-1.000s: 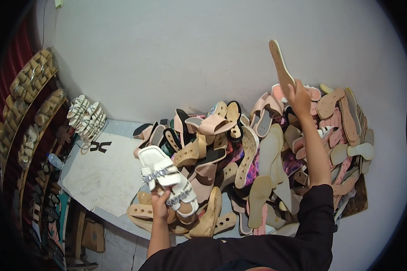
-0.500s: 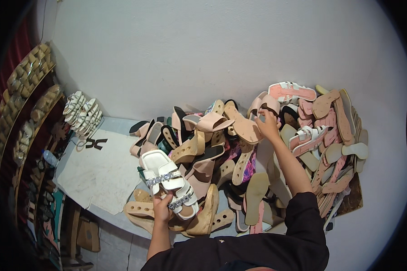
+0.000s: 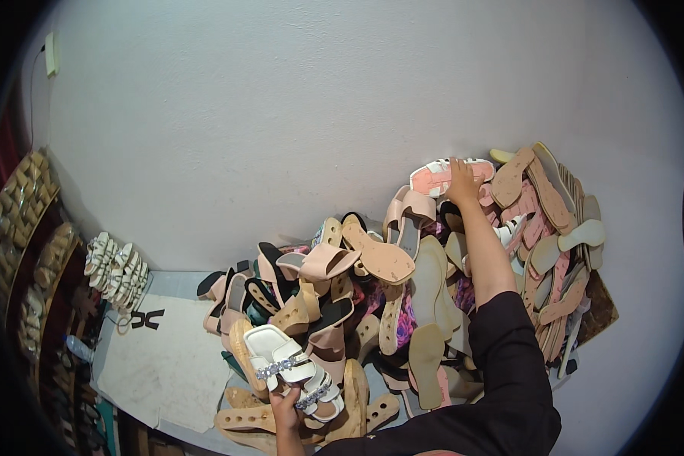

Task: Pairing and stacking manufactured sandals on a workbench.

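Note:
My left hand (image 3: 285, 409) is closed around the side of a white sandal (image 3: 292, 370) with jewelled straps, held low over the near-left part of a large heap of shoes. My right hand (image 3: 462, 184) reaches to the back of the heap. Its fingers wrap over a sandal with white straps and a pink underside (image 3: 432, 178), lying against the wall. A pair of pale pink slide sandals (image 3: 409, 209) lies just left of that hand. Below my right forearm another white-strapped sandal (image 3: 507, 234) shows in part.
Wooden wedge soles (image 3: 247, 418), flat tan soles (image 3: 427, 365) and pink soles (image 3: 528, 201) crowd the table. On its left lie a pale sheet (image 3: 167, 365) and black strap pieces (image 3: 147, 319), with white sandals (image 3: 118, 270) stacked behind. Shelves of wrapped soles (image 3: 23, 201) line the left.
My right hand has moved from the pale pink slides onto the white-strapped sandal by the wall. My left hand keeps the jewelled sandal. The view has tilted up, showing more wall.

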Tool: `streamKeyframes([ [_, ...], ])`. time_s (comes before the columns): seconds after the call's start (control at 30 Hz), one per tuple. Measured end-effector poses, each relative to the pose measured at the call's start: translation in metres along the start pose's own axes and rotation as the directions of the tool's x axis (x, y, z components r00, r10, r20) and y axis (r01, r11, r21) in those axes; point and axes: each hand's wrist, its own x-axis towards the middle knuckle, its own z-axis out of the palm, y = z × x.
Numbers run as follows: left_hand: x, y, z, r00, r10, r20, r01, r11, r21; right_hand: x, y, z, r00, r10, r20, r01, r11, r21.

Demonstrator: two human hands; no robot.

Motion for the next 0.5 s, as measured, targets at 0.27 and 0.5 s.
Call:
streamKeyframes([
  [0.27,0.009,-0.003,0.012,1.0,-0.008,0.002,0.008,1.0,0.013,0.01,0.028,-0.016,0.96,-0.197,-0.198,0.178,0.978,-0.112],
  [0.5,0.007,-0.004,0.017,0.998,0.015,0.061,-0.021,0.996,0.092,0.003,0.044,-0.054,0.978,-0.025,-0.207,0.079,0.963,0.258],
])
